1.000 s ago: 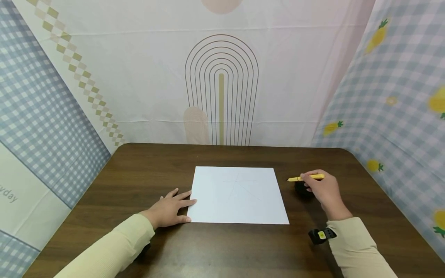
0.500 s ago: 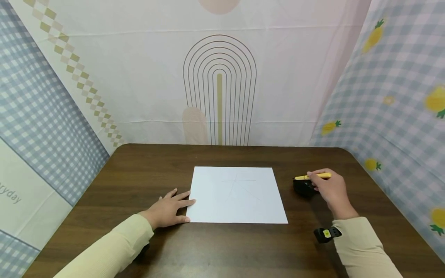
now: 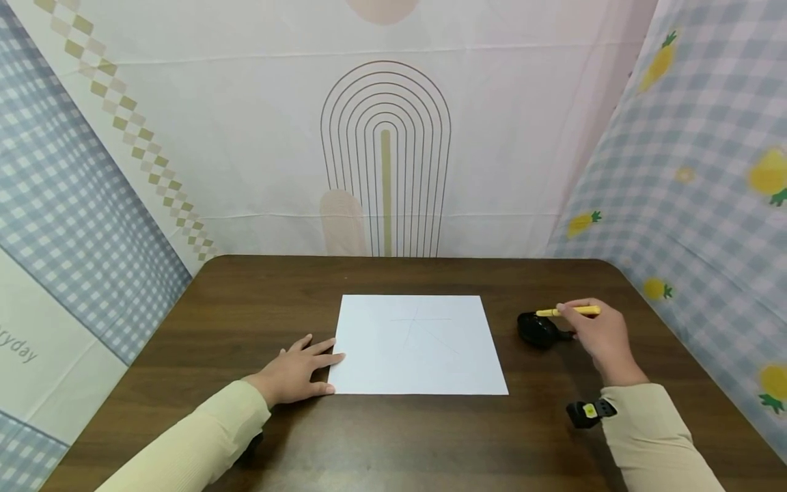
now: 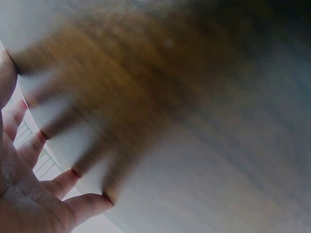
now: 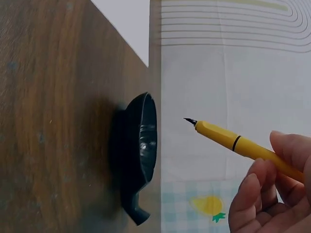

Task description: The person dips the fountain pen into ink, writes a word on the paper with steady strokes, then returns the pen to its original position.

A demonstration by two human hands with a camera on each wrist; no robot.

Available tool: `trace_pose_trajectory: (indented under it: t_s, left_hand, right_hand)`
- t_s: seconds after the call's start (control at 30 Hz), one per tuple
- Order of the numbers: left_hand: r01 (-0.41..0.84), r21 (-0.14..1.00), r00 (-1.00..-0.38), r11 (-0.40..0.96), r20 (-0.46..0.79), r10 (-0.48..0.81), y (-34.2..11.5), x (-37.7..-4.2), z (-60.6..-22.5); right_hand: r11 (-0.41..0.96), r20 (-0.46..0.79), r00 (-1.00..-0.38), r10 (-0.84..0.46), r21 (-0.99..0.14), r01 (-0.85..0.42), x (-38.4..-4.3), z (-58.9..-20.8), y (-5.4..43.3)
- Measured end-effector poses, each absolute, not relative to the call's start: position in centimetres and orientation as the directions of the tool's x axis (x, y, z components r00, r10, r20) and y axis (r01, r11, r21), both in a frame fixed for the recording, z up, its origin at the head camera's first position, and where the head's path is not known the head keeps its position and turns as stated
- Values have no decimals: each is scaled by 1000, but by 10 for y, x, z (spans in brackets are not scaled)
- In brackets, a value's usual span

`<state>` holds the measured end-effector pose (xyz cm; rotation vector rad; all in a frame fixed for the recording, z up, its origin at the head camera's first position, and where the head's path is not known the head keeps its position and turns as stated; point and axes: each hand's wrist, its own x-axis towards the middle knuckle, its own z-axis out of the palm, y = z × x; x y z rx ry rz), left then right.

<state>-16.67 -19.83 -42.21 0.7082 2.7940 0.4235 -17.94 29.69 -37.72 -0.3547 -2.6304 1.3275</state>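
Note:
In the head view a white sheet of paper [image 3: 424, 372] lies on the brown table, with a few thin straight lines drawn on its upper half. My left hand [image 3: 294, 372] rests flat with spread fingers at the sheet's left edge. To the right of the paper my right hand [image 3: 601, 335] pinches a yellow fountain pen [image 5: 224, 138] between thumb and fingers. Its dark nib points left and is uncapped. Below the pen sits a small black dish with a short handle [image 3: 536, 331]. The right wrist view has the nib above this dish [image 5: 132, 158], apart from it.
The wooden table [image 3: 418, 444] has rounded far corners and ends at a patterned white cloth [image 3: 264, 150]. Blue checked cloths hang at both sides, the right one [image 3: 707, 225] printed with pineapples. A black device [image 3: 587, 413] is worn on my right wrist.
My right hand has moved right, carrying the fountain pen away from the paper to over the black dish, which shows more fully now. My left hand stays in place on the sheet's edge.

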Motion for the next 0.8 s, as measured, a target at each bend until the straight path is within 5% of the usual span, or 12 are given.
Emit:
trace_pose_trajectory:
  t_s: [0.8]
  left_hand:
    - [424, 328, -859, 844, -150, 490, -196, -165, -420]
  right_hand:
    - [435, -85, -935, 345, -868, 239, -177, -387, 314]
